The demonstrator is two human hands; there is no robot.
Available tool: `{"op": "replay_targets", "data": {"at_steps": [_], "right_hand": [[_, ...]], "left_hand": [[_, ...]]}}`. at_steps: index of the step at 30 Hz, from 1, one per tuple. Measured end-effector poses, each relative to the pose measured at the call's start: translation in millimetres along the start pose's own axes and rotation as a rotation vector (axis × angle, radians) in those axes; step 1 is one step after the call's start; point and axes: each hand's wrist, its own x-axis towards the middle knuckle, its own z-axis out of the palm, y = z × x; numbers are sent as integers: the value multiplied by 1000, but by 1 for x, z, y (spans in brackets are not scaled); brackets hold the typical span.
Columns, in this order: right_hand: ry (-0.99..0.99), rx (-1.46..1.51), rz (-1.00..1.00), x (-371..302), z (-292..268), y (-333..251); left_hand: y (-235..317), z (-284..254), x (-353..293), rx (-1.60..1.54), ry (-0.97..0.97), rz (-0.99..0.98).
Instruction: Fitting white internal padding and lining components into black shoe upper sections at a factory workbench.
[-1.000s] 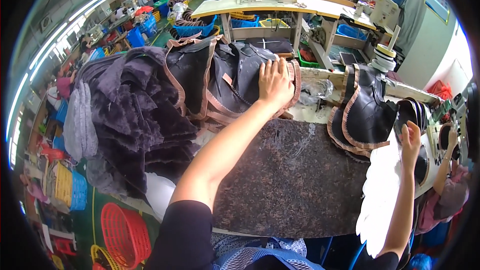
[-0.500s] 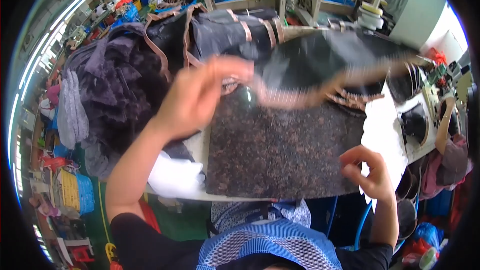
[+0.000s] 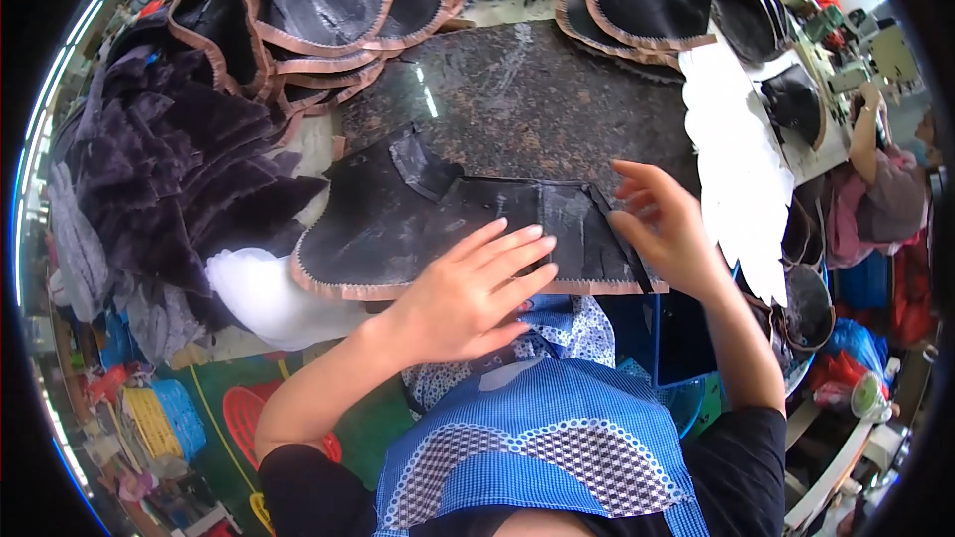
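Observation:
A black boot upper with a pinkish-tan stitched edging lies flat along the near side of the dark speckled stone slab. My left hand rests over its lower middle, palm down with the fingers spread. Beside its right end is my right hand, thumb and fingers apart and slightly curled; whether the thumb touches the upper I cannot tell. Neither hand grips anything.
Edged black uppers are stacked at the far left, and another stack sits at the far right. Dark purple fleece pieces heap up on the left. White scalloped sheets line the slab's right side. A co-worker sits at the right.
The blurred black piece over the slab's far side is gone from there. An upper now lies at the near edge. My left hand has come down onto it; my right hand has moved up beside it.

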Motion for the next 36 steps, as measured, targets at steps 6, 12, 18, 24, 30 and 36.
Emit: {"op": "replay_targets", "data": {"at_steps": [6, 12, 18, 24, 30, 36], "right_hand": [[151, -670, -421, -12, 41, 37], [325, -322, -435, -53, 7, 38], [601, -708, 15, -84, -92, 76], [96, -943, -223, -59, -123, 89], [788, -56, -24, -63, -154, 170], [1370, 577, 156, -65, -216, 166]], "left_hand": [[-14, 45, 13, 84, -19, -52], [-6, 40, 24, 102, 10, -91], [-1, 31, 113, -95, 77, 85], [-16, 91, 217, 127, 113, 378], [-14, 104, 222, 192, 37, 305], [-18, 104, 227, 213, 0, 220]]}}
